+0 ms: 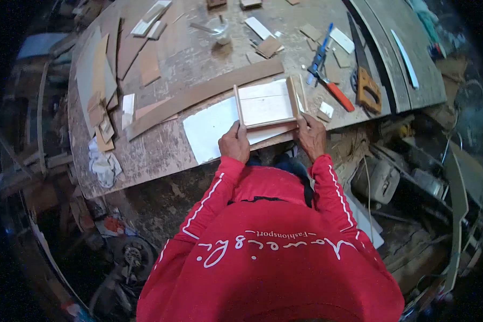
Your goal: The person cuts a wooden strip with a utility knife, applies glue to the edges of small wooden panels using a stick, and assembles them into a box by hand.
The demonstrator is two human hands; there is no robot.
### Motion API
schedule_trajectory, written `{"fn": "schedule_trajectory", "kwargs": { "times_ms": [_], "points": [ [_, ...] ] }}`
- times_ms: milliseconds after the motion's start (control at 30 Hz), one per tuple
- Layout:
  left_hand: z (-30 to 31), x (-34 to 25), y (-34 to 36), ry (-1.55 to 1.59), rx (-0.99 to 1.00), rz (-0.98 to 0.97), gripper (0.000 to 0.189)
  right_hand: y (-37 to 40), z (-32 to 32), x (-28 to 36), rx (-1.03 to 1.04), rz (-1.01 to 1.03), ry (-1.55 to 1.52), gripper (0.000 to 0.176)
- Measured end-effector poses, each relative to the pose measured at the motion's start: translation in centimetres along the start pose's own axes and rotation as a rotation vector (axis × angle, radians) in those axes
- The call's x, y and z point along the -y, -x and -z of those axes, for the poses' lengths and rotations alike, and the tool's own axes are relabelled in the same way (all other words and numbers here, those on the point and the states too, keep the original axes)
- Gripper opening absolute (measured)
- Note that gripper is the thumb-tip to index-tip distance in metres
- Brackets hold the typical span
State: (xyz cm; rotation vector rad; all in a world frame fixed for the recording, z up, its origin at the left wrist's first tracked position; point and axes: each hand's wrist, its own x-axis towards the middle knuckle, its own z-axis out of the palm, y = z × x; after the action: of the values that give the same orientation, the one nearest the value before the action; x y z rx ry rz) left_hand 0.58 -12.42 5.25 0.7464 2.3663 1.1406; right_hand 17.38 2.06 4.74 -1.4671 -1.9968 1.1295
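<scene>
A small wooden box-like frame (266,104) with a pale panel inside and raised sides is held at the near edge of the workbench. My left hand (234,142) grips its near left corner, fingers closed on the edge. At the near right corner my right hand (311,136) is closed on the frame too. Beneath and to the left of the frame lies a white sheet (206,131). A long brown wooden strip (198,96) rests just beyond the sheet.
On the workbench (150,163) lie a handsaw (368,91), a blue bar clamp with red handle (335,94), a jar (221,35) and several wood offcuts. A white cloth (104,163) sits at the left edge. Scrap wood and machine parts clutter the floor.
</scene>
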Motion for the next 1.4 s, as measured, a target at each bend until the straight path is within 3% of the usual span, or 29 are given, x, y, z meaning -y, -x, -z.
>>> {"fn": "schedule_trajectory", "kwargs": {
  "times_ms": [233,267,367,400,500,600,700,833,933,1133,1233,1267,1400],
  "points": [
    [1.1,0.4,-0.7,0.086,0.079,0.009,0.036,-1.1,0.3,-1.8,0.040,0.080,-0.037,0.042],
    [1.9,0.4,-1.1,0.048,0.190,0.044,0.042,-1.5,0.1,-2.9,0.093,-0.059,-0.154,0.043],
    [1.8,2.5,-2.9,0.012,0.074,-0.058,0.052,-1.5,0.2,-2.6,0.109,-0.045,-0.133,0.044],
    [2.0,3.6,-4.2,-0.066,0.092,-0.144,0.061,-1.1,0.4,-1.2,0.126,-0.127,-0.219,0.043],
    [3.5,3.4,-8.0,-0.170,0.010,-0.523,0.060,-1.6,0.0,-3.4,0.093,0.031,-0.025,0.043],
    [3.0,5.3,-11.8,-0.207,0.162,-0.613,0.057,-0.1,-0.6,-0.6,-0.119,0.218,0.141,0.045],
    [2.4,6.1,-14.5,-0.247,0.300,-0.630,0.055,0.6,-1.2,1.0,-0.205,0.303,0.314,0.049],
    [2.6,5.0,-15.3,-0.267,0.411,-0.633,0.039,1.9,-2.6,1.3,-0.246,0.133,0.195,0.063],
    [2.2,5.8,-15.9,-0.221,0.395,-0.689,0.033,2.8,-2.3,3.1,-0.118,-0.103,-0.033,0.069],
    [3.2,5.5,-15.0,-0.192,0.399,-0.751,0.029,1.8,-2.3,1.5,-0.086,-0.099,-0.109,0.068],
    [3.0,5.8,-15.0,-0.194,0.394,-0.720,0.030,1.3,-3.0,1.2,-0.326,0.160,0.256,0.065],
    [2.9,6.0,-15.3,-0.187,0.395,-0.742,0.029,1.6,-3.0,1.4,-0.419,0.270,0.323,0.054],
    [2.8,6.3,-15.7,-0.150,0.427,-0.760,0.026,3.0,-3.1,7.3,-0.156,0.445,0.268,0.031]
  ]
}}
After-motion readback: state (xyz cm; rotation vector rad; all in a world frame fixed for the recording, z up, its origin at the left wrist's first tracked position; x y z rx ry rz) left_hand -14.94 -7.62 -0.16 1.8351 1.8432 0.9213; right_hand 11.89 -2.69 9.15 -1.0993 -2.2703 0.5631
